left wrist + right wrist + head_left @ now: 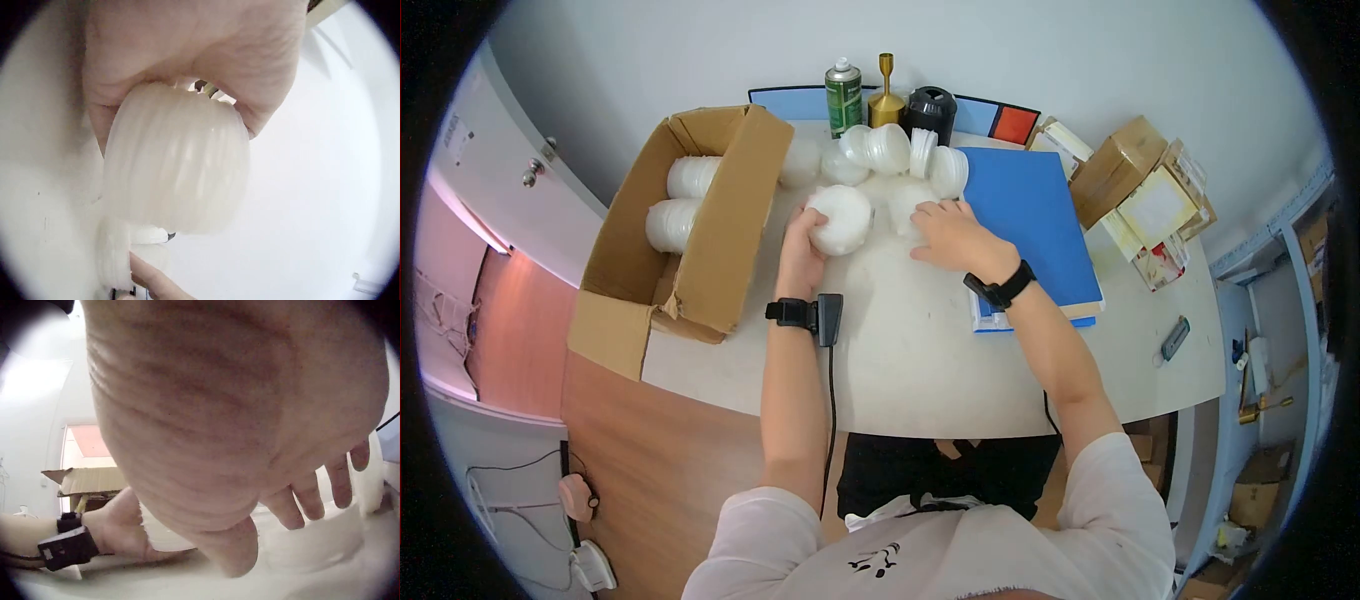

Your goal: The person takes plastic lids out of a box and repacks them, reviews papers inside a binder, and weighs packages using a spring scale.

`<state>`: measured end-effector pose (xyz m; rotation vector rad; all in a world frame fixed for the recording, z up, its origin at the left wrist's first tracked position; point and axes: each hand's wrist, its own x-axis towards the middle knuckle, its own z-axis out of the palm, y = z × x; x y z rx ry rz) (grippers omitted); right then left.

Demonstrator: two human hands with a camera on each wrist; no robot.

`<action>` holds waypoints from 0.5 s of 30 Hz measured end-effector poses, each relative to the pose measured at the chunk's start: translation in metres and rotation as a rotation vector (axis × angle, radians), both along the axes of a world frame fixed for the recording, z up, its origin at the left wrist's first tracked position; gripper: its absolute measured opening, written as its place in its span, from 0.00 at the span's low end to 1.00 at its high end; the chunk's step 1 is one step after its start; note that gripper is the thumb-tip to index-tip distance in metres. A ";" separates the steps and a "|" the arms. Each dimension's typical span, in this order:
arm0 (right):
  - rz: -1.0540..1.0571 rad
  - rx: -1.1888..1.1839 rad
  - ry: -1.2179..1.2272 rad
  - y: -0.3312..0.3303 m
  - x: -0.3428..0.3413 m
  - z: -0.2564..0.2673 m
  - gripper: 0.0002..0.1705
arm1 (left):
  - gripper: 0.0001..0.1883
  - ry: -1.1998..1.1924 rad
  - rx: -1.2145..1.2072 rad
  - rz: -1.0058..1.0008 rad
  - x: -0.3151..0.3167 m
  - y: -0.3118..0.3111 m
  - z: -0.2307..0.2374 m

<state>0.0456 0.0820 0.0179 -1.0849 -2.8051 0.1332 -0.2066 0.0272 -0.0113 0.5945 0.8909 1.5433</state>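
Observation:
My left hand [802, 250] grips a stack of nested, translucent white plastic bowls [842, 220], its thumb and fingers on opposite sides. The left wrist view shows the ribbed side of this stack [178, 162]. To its right, my right hand [962, 243] reaches over another translucent stack [908, 203] on the table. In the right wrist view its fingers [307, 499] are spread at the top of that stack [312, 547], with the thumb held apart. More translucent stacks [880, 150] lie in a row behind both hands.
A cardboard box [735, 235] with more stacks [672, 225] inside stands open at the left. A blue folder [1025, 220] lies right of the hands. At the table's back are a green spray can [843, 98], a gold candlestick [887, 105] and a black container [931, 112]. Small cartons [1125, 170] are piled at right.

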 end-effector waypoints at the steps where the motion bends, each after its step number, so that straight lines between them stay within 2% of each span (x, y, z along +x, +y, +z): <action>1: 0.001 -0.004 -0.003 -0.008 0.001 0.007 0.27 | 0.28 -0.041 0.006 0.041 -0.001 0.000 -0.001; 4: 0.027 -0.112 0.044 -0.028 0.003 0.019 0.31 | 0.28 -0.029 0.000 0.024 0.000 0.001 -0.002; 6: 0.020 0.035 0.053 -0.036 0.000 0.019 0.36 | 0.28 -0.008 -0.008 0.000 0.004 0.000 0.001; 7: 0.017 0.036 0.056 -0.037 -0.002 0.021 0.36 | 0.28 0.017 -0.010 -0.017 0.005 0.000 0.003; 9: -0.091 -0.210 -0.060 -0.035 -0.008 0.028 0.33 | 0.28 0.012 0.001 -0.034 0.005 0.003 0.000; 12: -0.083 -0.135 0.001 -0.035 0.000 0.021 0.31 | 0.28 0.007 0.003 -0.057 0.006 0.001 0.001; 15: -0.080 -0.202 -0.078 -0.039 0.007 0.030 0.30 | 0.29 0.031 -0.014 -0.084 0.010 0.000 0.002</action>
